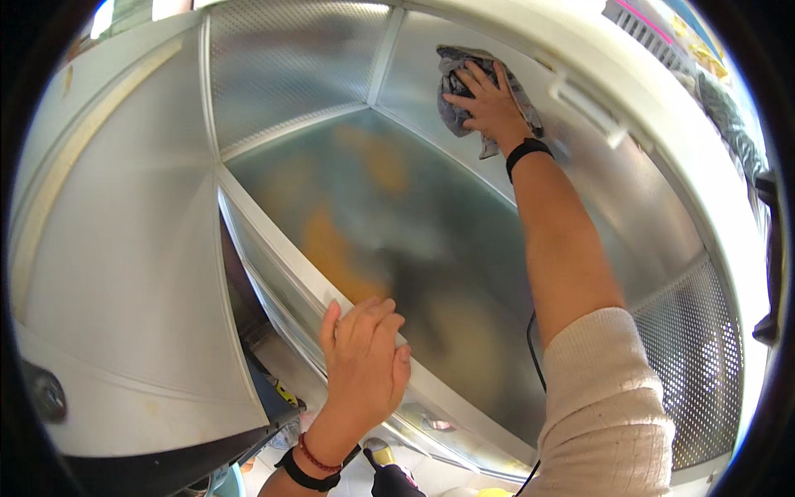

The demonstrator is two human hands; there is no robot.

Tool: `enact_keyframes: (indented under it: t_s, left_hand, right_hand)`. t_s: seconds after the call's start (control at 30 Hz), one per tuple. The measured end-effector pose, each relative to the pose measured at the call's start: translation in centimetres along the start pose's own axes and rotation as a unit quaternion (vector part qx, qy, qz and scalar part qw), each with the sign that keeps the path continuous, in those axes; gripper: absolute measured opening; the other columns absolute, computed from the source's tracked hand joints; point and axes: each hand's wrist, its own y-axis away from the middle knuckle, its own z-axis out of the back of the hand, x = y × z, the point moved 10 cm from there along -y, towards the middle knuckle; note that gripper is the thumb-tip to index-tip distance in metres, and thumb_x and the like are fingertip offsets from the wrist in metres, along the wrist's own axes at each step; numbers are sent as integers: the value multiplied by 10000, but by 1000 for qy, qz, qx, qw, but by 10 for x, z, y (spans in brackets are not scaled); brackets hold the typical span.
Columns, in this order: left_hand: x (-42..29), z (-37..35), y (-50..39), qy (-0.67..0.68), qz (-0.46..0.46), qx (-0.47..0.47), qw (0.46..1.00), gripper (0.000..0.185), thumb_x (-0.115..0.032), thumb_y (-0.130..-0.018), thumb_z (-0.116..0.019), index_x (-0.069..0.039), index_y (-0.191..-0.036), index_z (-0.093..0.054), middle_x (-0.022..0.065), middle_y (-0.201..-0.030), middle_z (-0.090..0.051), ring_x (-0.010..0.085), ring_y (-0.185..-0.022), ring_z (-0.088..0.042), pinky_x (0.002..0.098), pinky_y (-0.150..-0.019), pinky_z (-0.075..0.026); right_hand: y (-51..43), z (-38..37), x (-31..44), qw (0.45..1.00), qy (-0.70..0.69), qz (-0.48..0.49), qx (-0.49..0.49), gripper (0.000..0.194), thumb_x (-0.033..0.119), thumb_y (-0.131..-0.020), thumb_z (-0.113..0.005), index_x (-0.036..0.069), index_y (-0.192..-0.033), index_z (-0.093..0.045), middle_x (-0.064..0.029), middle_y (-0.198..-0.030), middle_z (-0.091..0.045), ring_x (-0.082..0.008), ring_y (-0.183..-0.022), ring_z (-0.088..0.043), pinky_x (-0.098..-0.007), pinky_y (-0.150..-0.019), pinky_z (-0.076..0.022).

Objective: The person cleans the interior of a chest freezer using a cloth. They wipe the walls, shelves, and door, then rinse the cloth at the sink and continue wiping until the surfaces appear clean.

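A crumpled grey patterned cloth [452,118] lies against the inner wall panel [413,68] of a metal-and-glass cabinet. My right hand [490,102] presses it there, palm down and fingers spread. That arm reaches over the cabinet's frosted floor panel [447,242], which has blurred orange and dark patches. Lower down, my left hand [366,354] lies on the white front rail [279,233], its fingers bent over the inner edge. Whatever the left fingertips touch beyond that edge is hidden.
Perforated metal panels [292,68] close the far end and the near right end [695,360]. A white handle [587,112] juts from the right rim. A black cable [531,348] runs beside my right arm. Below are a foot in a shoe [379,453] and a light-blue basin [231,483].
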Motion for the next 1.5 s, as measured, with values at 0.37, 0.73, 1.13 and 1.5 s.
enact_keyframes:
  t_s: [0.37,0.73,1.13,1.5]
  left_hand:
    - [5,2,1,12,35,1,999,304,-204,-877,-557,-56,-1140,-589,133,-1257,-581,329,-1248,-510,540,-1175,-147]
    - [6,1,5,-29,20,-1,999,344,-214,-821,-660,-77,-1136,-633,83,-1271,-598,252,-1255,-523,521,-1151,-216]
    - [7,2,2,-3,9,-32,999,298,-199,-871,-553,-63,-1130,-609,106,-1226,-597,295,-1229,-520,524,-1168,-155]
    - [10,14,10,-39,38,-55,997,306,-190,-837,-602,-64,-1116,-628,81,-1221,-594,263,-1241,-513,523,-1180,-150]
  right_hand:
    - [-65,14,46,997,48,-48,34,661,373,-867,-717,411,-1477,-465,12,-1643,-252,-236,-1549,-58,-553,-1242,-66]
    - [-143,-31,87,993,-18,-2,-115,417,115,-956,-535,271,-1331,-628,-25,-1604,-332,-246,-1533,-152,-507,-1256,-100]
    - [-72,-29,115,979,-146,41,138,370,167,-934,-549,177,-1294,-636,-105,-1398,-567,-299,-1298,-519,-409,-1069,-444]
    - [-101,-20,78,624,-668,-402,-59,554,439,-1041,-409,24,-1381,-545,-234,-1459,-507,-415,-1286,-525,-474,-1072,-421]
